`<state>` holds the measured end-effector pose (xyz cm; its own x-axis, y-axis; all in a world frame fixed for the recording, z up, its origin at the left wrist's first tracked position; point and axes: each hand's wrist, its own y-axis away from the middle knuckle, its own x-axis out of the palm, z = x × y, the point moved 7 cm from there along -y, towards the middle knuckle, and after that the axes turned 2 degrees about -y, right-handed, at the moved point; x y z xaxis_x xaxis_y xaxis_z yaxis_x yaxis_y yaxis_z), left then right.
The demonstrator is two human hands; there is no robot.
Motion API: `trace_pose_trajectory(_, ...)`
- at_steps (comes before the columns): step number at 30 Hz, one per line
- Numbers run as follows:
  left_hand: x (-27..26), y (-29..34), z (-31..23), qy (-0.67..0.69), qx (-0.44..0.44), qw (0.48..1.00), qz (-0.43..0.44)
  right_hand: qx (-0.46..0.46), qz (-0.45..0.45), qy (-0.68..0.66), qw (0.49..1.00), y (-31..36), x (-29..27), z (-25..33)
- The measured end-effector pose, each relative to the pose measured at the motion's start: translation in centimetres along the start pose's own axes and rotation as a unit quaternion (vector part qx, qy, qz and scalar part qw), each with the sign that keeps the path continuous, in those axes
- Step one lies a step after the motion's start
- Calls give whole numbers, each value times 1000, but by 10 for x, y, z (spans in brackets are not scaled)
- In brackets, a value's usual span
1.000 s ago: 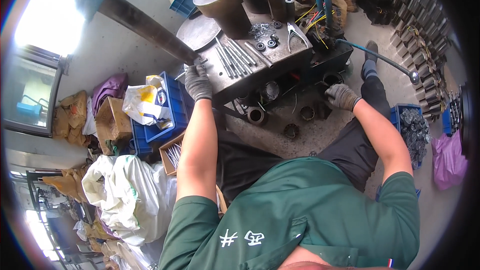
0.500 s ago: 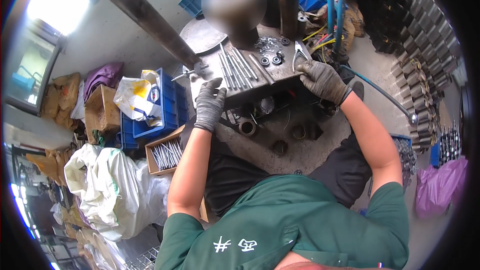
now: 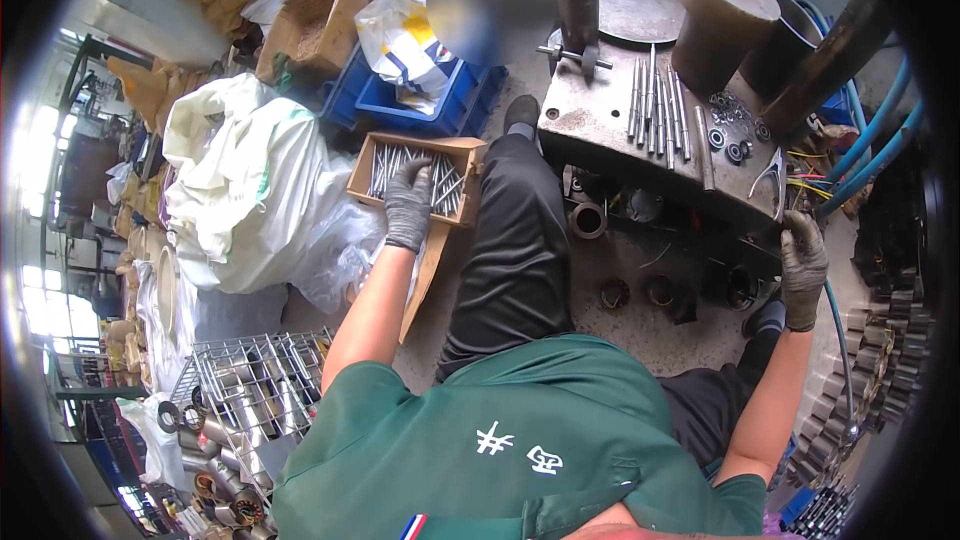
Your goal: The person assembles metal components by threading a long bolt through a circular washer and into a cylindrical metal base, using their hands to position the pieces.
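My left hand (image 3: 408,210), in a grey work glove, reaches over a cardboard box (image 3: 362,192) filled with thin metal rods (image 3: 446,183). Its fingers are apart and bent down at the rods, and I see nothing held in them. My right hand (image 3: 803,275), gloved too, is at the near right corner of the metal worktable (image 3: 590,120). Its fingers curl in, and what they may hold is hidden. Just beyond them lie pliers (image 3: 772,180) with their handles spread. Several longer metal rods (image 3: 660,110) lie side by side on the table, close to small bearings (image 3: 735,152).
A thick metal cylinder (image 3: 715,35) and a steel post (image 3: 573,0) rise from the table. Blue crates (image 3: 480,100) and a white sack (image 3: 235,180) stand left. A wire basket (image 3: 235,380) of metal parts is lower left. Blue hoses (image 3: 870,155) pass at the right.
The view has swung left. My left hand has gone from the table's left edge to the box of rods. My right hand has drawn back from beside the pliers, which stay on the table.
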<state>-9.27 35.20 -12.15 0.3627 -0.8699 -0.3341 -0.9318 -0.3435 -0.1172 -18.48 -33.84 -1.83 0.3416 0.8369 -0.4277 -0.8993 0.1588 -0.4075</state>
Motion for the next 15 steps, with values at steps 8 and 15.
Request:
trace_pose_trajectory(8,163,74,-260,-51,473,865,159,-51,69,85,993,-4,21,23)
trace_pose_trajectory(15,255,199,-126,29,424,860,283,-12,78,51,996,16,18,3)
